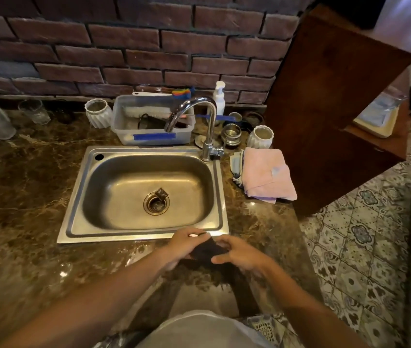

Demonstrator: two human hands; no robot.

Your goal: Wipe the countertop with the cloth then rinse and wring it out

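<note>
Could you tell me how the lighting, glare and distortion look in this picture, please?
Head view: dim, warm light; bright glare on the sink front rim and wet countertop patches; wide-angle bending bows the brick wall and tilts the wooden cabinet; the left hand, right hand and dark cloth are soft, and the forearms blur toward the bottom edge.

view: head camera, single (no second view to overlap)
facing: forward and down, onto sink point(114, 223) and countertop point(18, 202)
closeness: near, forearms enter from bottom edge
far edge: brick wall point(124, 46) at top
</note>
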